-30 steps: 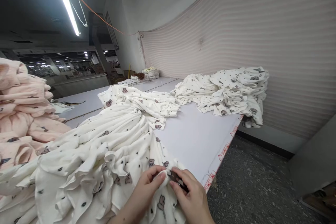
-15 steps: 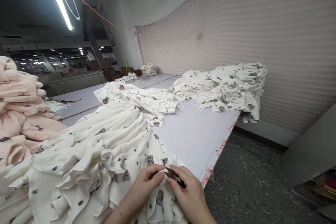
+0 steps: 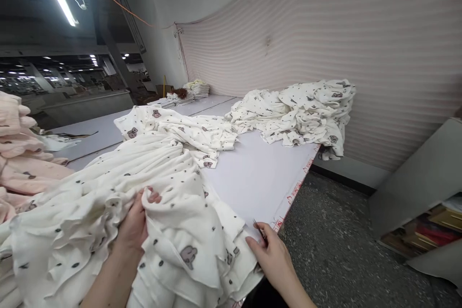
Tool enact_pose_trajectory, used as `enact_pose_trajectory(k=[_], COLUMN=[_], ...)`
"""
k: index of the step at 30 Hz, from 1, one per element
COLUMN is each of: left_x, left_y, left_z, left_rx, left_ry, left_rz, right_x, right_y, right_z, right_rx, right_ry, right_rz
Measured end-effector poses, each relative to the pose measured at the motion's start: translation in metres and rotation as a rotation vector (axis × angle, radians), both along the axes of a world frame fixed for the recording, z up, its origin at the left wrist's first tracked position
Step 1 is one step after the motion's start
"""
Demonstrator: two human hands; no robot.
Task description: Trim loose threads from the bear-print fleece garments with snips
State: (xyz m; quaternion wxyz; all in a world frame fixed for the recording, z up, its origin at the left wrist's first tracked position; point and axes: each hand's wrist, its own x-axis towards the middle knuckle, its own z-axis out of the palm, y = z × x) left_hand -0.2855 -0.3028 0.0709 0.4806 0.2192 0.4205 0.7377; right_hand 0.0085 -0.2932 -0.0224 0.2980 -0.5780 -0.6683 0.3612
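A big heap of white fabric printed with small bears and dark dots spreads over the front of the table. My left hand is tucked under a fold of it, gripping the cloth with its fingertips partly covered. Near the table's right edge, my right hand keeps small dark thread snips in its curled fingers, with the tip pointing up and away. That hand is beside the outer edge of the fabric.
Another pile of the printed white cloth lies at the table's far right corner. Pink fabric is heaped at the left. Folded stacks stand at the back. A cabinet stands across the floor on the right.
My hands were together at the cloth's edge with the snips. Now they are apart: the left has moved left and lifted a fold, the right has moved slightly right with the snips.
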Motion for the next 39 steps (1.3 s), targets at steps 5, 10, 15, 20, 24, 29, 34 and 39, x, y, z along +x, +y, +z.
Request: enact_pose_trajectory(k=[5, 10, 15, 20, 24, 29, 34, 39], left_x=[-0.021, -0.066, -0.078, -0.075, -0.095, -0.107, -0.072, 0.026], left_y=[0.000, -0.015, -0.020, -0.020, -0.035, -0.055, -0.044, -0.031], left_z=[0.016, 0.056, 0.075, 0.079, 0.091, 0.106, 0.098, 0.056], left_rx=[0.003, 0.127, 0.176, 0.290, 0.295, 0.287, 0.151, -0.196], left_ry=[-0.014, -0.058, -0.105, -0.147, -0.124, 0.001, 0.383, 0.929], left_rz=[0.019, 0.158, 0.176, 0.205, 0.245, 0.295, 0.134, -0.263], right_x=[-0.012, -0.028, -0.022, -0.020, -0.024, -0.018, -0.029, -0.054], right_y=[0.007, 0.025, 0.022, -0.015, -0.010, 0.037, 0.051, 0.030], right_z=[-0.008, -0.007, -0.002, -0.007, -0.014, -0.007, 0.021, 0.049], right_rx=[0.021, 0.087, 0.098, 0.040, -0.013, -0.146, -0.278, -0.300], right_ry=[-0.074, -0.072, 0.012, 0.151, 0.377, 0.588, 0.787, 0.852], right_rz=[0.066, 0.110, 0.060, 0.179, 0.087, -0.029, -0.047, 0.059])
